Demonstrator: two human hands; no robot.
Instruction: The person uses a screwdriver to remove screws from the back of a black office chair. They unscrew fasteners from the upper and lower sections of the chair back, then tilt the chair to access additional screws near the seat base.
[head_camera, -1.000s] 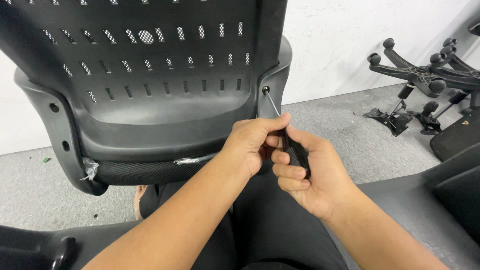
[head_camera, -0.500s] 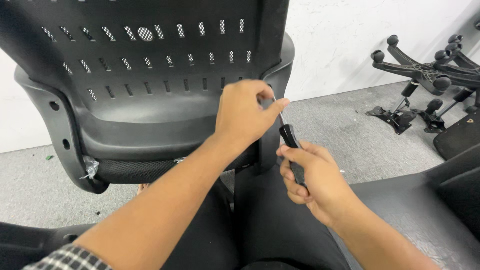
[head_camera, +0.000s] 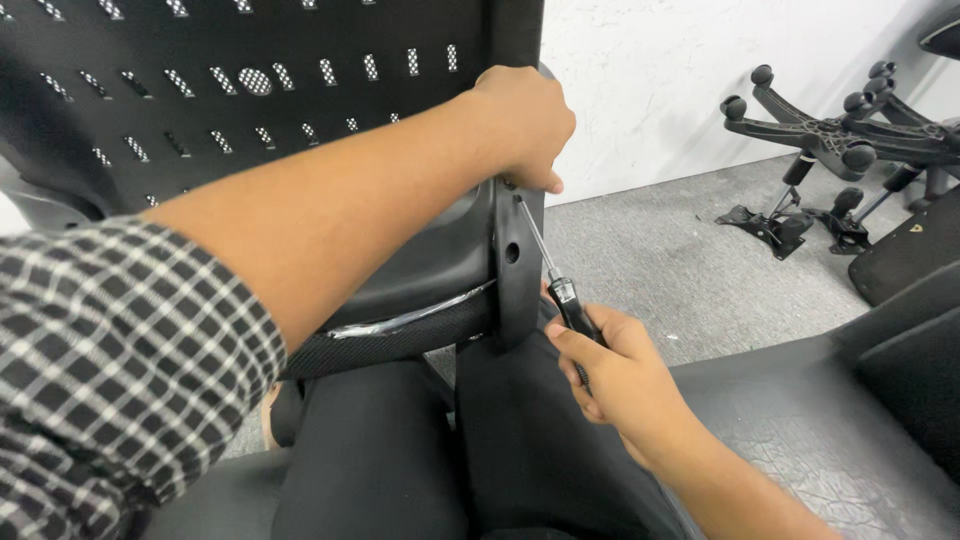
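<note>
Head view looks down over the person's lap at a black chair backrest (head_camera: 300, 110) standing upright in front of them, its plastic shell pierced with rows of small slots. The left hand (head_camera: 520, 125) reaches across from a checked sleeve (head_camera: 120, 370) and closes over the backrest's right edge, fingers curled around the rim near the top of the side bracket (head_camera: 518, 265). That bracket is a narrow black upright strip with a round hole showing partway down its face.

The right hand (head_camera: 615, 375) is clamped around the black handle of a screwdriver (head_camera: 555, 275), thumb lying along the grip. The thin metal shaft runs up and to the left from the handle, and its tip meets the bracket just under the left hand's fingers; whether the tip sits in a screw head cannot be made out, since the fingers hide that spot.

Below the backrest, a band of black mesh fabric (head_camera: 400, 340) with a strip of clear wrapping along its upper edge curves across. The person's legs in dark trousers fill the bottom middle. A black seat panel (head_camera: 830, 420) lies at the lower right on the grey carpeted floor (head_camera: 680, 260). Against the white wall at the far right rest several black star-shaped chair bases (head_camera: 830, 140) with castor stubs, well apart from both hands.
</note>
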